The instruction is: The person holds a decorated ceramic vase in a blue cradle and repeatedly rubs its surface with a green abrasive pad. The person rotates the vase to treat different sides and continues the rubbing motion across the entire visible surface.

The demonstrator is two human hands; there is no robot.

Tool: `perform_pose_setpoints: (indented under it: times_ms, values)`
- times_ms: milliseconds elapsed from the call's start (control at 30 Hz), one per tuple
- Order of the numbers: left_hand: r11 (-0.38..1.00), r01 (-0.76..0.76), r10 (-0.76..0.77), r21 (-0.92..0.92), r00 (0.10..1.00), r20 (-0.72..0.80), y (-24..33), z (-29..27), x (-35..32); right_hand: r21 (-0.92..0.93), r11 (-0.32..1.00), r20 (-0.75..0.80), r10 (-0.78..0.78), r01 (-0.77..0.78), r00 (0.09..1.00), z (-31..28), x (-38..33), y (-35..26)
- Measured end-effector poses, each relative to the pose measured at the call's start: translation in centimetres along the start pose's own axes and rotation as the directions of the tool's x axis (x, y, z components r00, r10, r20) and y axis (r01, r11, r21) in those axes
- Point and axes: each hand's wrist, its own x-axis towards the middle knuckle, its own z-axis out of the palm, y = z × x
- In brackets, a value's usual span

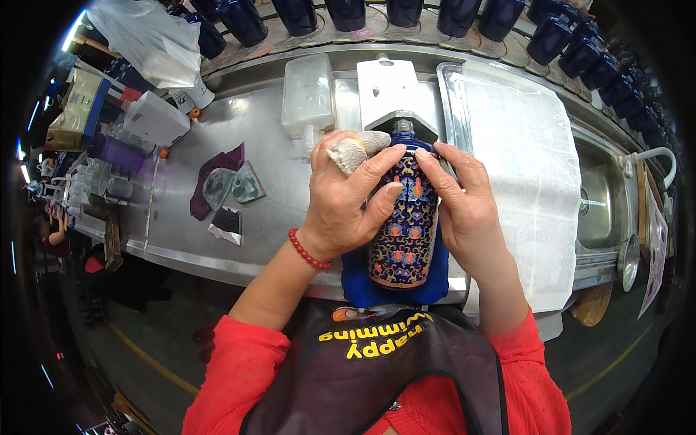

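Observation:
A dark blue bottle with a red and gold flower pattern lies on a blue cloth at the near edge of the steel bench. Its neck points away from me. My left hand wraps the bottle's upper left side and also holds a wad of pale cloth near the shoulder. My right hand grips the bottle's right side, fingers pressed on its shoulder.
A clear tray lined with white sheet lies to the right, a sink beyond it. Cloth scraps lie to the left. A white bracket and clear plastic container stand behind. Several dark blue bottles line the far shelf.

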Motion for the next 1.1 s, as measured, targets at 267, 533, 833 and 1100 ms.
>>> perform_pose_setpoints:
  times_ms: [267, 533, 833, 1100]
  values:
    - [0.986, 0.092, -0.098, -0.139, 0.995, -0.037, 0.34, 0.37, -0.07, 0.006, 1.0, 0.008, 0.012, -0.012, 1.0, -0.1, -0.01, -0.12]
    - [0.998, 0.036, -0.036, -0.043, 0.999, 0.0, 0.5, 0.2, -0.22, 0.015, 1.0, 0.001, 0.01, -0.01, 1.0, -0.02, -0.02, -0.04]
    - [0.995, 0.073, -0.074, -0.073, 0.997, -0.016, 0.54, 0.26, -0.51, 0.013, 1.0, 0.01, 0.016, -0.016, 1.0, -0.16, 0.01, -0.16]
    - [0.999, 0.042, -0.042, -0.026, 0.999, 0.0, 0.57, 0.2, -0.55, 0.015, 1.0, 0.009, 0.013, -0.013, 1.0, -0.15, 0.06, -0.13]
